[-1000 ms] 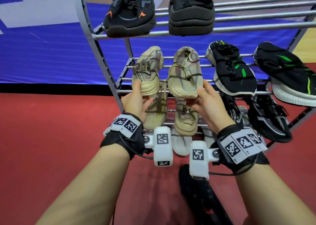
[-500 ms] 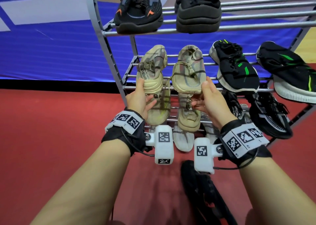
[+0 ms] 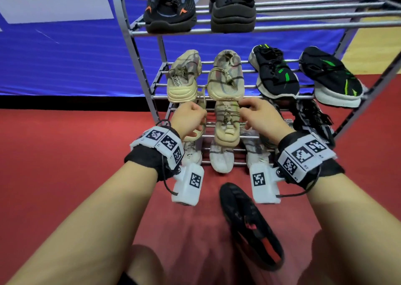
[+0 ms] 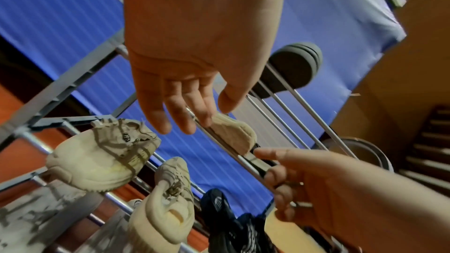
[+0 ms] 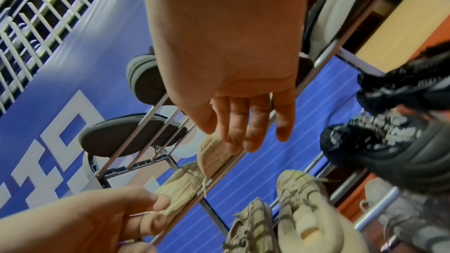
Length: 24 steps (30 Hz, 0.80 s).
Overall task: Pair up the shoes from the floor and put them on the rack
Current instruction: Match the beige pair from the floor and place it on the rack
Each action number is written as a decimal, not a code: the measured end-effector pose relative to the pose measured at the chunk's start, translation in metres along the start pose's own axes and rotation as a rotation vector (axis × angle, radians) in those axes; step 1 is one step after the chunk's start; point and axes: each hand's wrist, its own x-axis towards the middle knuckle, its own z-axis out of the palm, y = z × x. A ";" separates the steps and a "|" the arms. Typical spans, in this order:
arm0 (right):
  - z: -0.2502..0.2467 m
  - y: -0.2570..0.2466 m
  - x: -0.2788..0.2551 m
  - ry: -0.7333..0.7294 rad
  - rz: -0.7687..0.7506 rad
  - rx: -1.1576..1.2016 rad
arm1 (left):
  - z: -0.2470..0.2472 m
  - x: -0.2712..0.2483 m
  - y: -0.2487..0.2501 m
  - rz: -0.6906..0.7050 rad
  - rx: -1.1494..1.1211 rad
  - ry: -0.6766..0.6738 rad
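Two beige lace-up shoes (image 3: 183, 78) (image 3: 225, 78) lie side by side on the second shelf of the grey metal rack (image 3: 282, 27), heels toward me. My left hand (image 3: 198, 117) hangs just below the left shoe's heel, fingers loosely curled, holding nothing. My right hand (image 3: 245, 111) hovers under the right shoe's heel, also free. The left wrist view shows relaxed left fingers (image 4: 180, 116) beside a beige sole (image 4: 233, 134) on the rail. In the right wrist view the right fingers (image 5: 250, 134) are straight near a beige sole (image 5: 214, 153). A black shoe with red trim (image 3: 249, 224) lies on the red floor between my arms.
Top shelf carries a black shoe with orange marks (image 3: 170, 7) and a plain black shoe (image 3: 232, 9). A black and green pair (image 3: 275, 72) sits right of the beige pair. Lower shelves hold more beige (image 3: 226, 124), black-and-white (image 3: 312, 120) and pale shoes (image 3: 221, 156).
Both hands have let go of the beige shoes and dropped back below the shelf edge. The two shoes now rest on the second shelf by themselves.
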 end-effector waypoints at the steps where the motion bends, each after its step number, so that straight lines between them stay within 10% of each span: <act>1: -0.008 -0.001 -0.005 -0.004 -0.017 -0.083 | 0.004 -0.002 0.001 0.057 0.098 -0.015; 10: -0.072 -0.011 -0.074 -0.133 -0.034 -0.730 | 0.038 -0.026 0.018 0.391 0.923 -0.313; 21: -0.134 -0.025 -0.111 -0.349 0.057 -1.263 | 0.090 -0.036 0.044 0.339 0.462 -0.579; 24: -0.155 0.011 -0.113 -0.376 0.167 -1.231 | 0.113 -0.025 0.053 0.412 0.729 -0.575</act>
